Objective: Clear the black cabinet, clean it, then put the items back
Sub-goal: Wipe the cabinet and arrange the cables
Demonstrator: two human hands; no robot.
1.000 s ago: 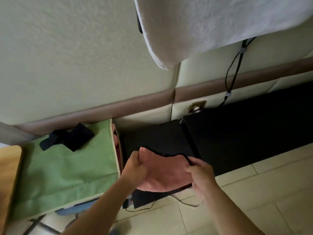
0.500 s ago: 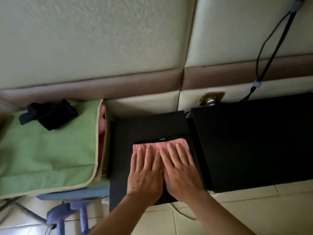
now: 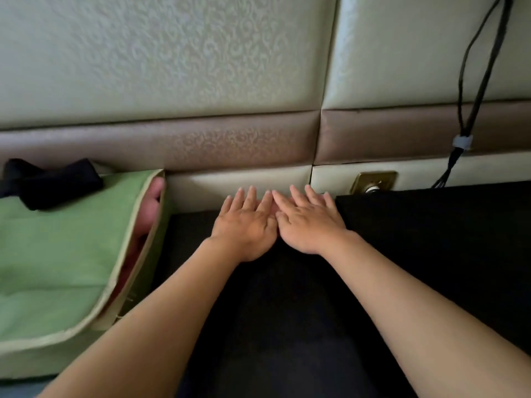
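The black cabinet (image 3: 287,311) fills the lower middle of the head view, its flat top running back to the padded wall. My left hand (image 3: 244,222) and my right hand (image 3: 309,222) lie side by side, palms down and fingers straight, at the far edge of the top by the wall. They press on a pink cloth (image 3: 274,207), of which only a small sliver shows between the fingers. The rest of the cloth is hidden under my hands.
A green fabric storage box (image 3: 57,259) stands left of the cabinet, with a black strap (image 3: 48,182) on its lid. A second, taller black unit (image 3: 445,239) adjoins on the right. Black cables (image 3: 471,81) hang down the wall beside a brass socket plate (image 3: 375,180).
Both hands have pushed the pink cloth forward across the cabinet top to the wall edge. The camera has come closer and lower; the cloth is now almost hidden under my hands.
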